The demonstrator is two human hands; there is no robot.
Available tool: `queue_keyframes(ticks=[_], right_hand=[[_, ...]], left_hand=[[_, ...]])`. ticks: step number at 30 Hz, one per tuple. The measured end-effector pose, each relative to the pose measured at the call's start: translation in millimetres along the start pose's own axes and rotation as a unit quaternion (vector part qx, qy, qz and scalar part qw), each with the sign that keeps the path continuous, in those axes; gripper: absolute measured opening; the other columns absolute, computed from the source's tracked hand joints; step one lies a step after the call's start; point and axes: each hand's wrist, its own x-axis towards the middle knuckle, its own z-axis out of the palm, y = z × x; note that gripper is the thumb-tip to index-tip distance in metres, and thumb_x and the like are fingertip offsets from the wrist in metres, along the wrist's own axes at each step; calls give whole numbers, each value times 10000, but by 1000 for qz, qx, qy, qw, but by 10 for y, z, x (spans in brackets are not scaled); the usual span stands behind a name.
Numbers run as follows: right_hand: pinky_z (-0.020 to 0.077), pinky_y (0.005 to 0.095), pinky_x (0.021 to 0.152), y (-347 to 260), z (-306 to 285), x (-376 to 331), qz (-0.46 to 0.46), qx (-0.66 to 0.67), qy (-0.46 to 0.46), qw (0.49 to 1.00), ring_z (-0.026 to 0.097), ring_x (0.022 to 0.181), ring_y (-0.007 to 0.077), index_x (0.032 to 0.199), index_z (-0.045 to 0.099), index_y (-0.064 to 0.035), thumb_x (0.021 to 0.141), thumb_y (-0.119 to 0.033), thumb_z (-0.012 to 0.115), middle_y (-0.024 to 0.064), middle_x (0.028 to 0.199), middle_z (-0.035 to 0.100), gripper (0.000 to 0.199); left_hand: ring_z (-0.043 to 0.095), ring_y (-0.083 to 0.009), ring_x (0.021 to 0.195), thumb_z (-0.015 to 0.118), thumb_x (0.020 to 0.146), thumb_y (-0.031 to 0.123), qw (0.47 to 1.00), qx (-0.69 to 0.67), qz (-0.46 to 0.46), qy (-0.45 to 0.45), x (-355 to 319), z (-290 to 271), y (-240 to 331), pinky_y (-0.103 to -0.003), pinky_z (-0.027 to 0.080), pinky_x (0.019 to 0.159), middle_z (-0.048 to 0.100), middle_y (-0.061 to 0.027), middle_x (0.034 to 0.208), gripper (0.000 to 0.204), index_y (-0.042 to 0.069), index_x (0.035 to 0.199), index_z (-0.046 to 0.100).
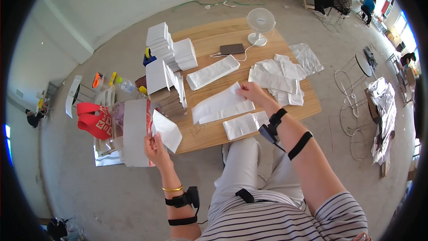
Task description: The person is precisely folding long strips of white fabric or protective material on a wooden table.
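Note:
My left hand (157, 151) is closed on a white folded card (166, 132) at the table's near left edge, thumb against it. My right hand (256, 93) pinches the upper right edge of a flat white sleeve (218, 103), which lies at a slant over the wooden table (208, 130). Just below that hand rests a stack of white sleeves (243, 126). Another long white sleeve (213, 72) lies farther back, and a loose pile of them (281, 78) spreads to the right. What the sleeves are made of is hard to tell.
Stacks of white boxes (161, 78) stand at the table's left. Toward the back are a white fan (261, 21) and a dark power bank (232, 48) with a cable. A red bag (94, 120) and a bottle (125, 85) sit left. A person (339, 0) sits far right.

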Motion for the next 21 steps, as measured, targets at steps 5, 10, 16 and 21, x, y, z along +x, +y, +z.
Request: queue_keyframes(ticks=[5, 10, 16, 21], right_hand=[[511, 406, 710, 486, 125, -53, 42, -180, 63, 981, 673, 776, 297, 839, 679, -58, 796, -280, 727, 139, 826, 700, 231], [516, 426, 777, 515, 107, -100, 126, -212, 84, 965, 671, 870, 307, 922, 692, -88, 803, -282, 726, 115, 902, 702, 230], [461, 436, 905, 209, 454, -417, -114, -364, 54, 923, 577, 1065, 291, 1029, 671, -103, 887, -349, 665, 84, 1104, 602, 284], [458, 431, 921, 242, 744, -788, -129, -415, -25, 901, 562, 1082, 285, 1034, 671, -88, 925, -350, 622, 71, 1131, 592, 288]], left_hand=[[606, -93, 885, 629, 957, 74, 1000, 21, 10, -11, -57, 69, 17, -241, 488, 803, 643, -54, 966, 155, -34, 1062, 588], [576, -71, 827, 648, 945, 67, 1000, 26, 3, -15, -93, 128, -23, -219, 477, 767, 613, -27, 908, 156, -35, 1049, 590], [563, -56, 776, 650, 946, 68, 997, 72, 20, -34, -81, 206, -111, -202, 474, 728, 607, -16, 861, 138, -28, 1026, 594], [550, -38, 761, 649, 944, 59, 998, 37, 25, -41, -84, 342, -45, -187, 458, 707, 607, -8, 847, 123, -29, 1010, 595]])
